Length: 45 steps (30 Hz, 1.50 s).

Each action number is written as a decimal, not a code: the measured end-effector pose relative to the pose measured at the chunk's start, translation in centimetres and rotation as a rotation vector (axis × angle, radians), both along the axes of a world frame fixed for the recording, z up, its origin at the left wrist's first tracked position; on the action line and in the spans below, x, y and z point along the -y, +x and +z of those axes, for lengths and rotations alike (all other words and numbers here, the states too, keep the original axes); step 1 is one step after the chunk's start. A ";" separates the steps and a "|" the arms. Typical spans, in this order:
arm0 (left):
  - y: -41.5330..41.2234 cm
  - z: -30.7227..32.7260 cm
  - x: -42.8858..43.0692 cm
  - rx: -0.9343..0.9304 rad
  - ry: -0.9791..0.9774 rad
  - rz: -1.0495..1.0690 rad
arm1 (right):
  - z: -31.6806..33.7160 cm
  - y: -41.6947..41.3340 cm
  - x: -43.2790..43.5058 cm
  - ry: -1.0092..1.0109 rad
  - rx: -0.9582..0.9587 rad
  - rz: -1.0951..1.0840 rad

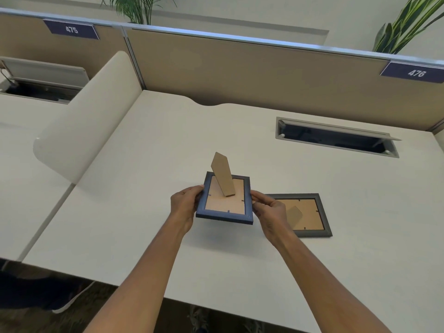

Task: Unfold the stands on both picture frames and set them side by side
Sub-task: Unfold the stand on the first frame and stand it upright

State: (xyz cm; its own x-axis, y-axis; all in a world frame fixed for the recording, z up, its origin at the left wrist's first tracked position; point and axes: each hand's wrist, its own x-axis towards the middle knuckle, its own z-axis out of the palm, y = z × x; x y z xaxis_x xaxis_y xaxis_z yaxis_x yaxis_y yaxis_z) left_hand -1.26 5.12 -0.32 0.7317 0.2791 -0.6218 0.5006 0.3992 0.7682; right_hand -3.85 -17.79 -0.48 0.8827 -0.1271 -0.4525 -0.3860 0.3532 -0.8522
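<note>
A dark blue picture frame (223, 216) is held face down a little above the white desk (168, 145), its brown back upward. Its cardboard stand (223, 174) is swung up and points away from the back. My left hand (186, 203) grips the frame's left edge and my right hand (269, 210) grips its right edge. A second, grey frame (322, 212) lies face down on the desk just to the right, partly hidden behind my right hand. Its cardboard stand (294, 213) looks only slightly raised.
A cable hatch (336, 138) stands open in the desk at the back right. A beige partition wall (264, 68) closes off the far edge, and a rounded white divider (89, 116) rises on the left. Plants show behind the partition.
</note>
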 end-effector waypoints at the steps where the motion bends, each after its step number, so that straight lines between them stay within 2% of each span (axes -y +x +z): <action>1: 0.2 0.2 0.0 -0.010 -0.009 0.014 | 0.0 -0.1 -0.1 -0.007 0.020 0.010; 8: 0.5 0.8 0.4 -0.015 -0.027 0.059 | 0.1 0.0 -0.6 -0.125 0.158 0.003; 13: 0.3 0.7 0.4 -0.009 -0.153 0.090 | -0.1 0.4 -0.6 -0.208 0.182 0.010; 16: 0.1 0.4 0.5 -0.007 -0.158 0.073 | -0.1 0.6 -0.6 -0.223 0.192 0.016; 30: 0.7 -1.1 0.8 0.048 0.100 -0.097 | -1.0 2.4 -0.7 -0.339 0.107 0.021; 37: 1.2 -1.1 1.1 0.059 0.091 -0.095 | -1.3 3.0 -1.0 -0.303 0.091 0.006; 45: 0.6 -1.6 1.2 0.085 0.104 -0.024 | -1.4 2.3 -1.1 -0.382 0.113 0.064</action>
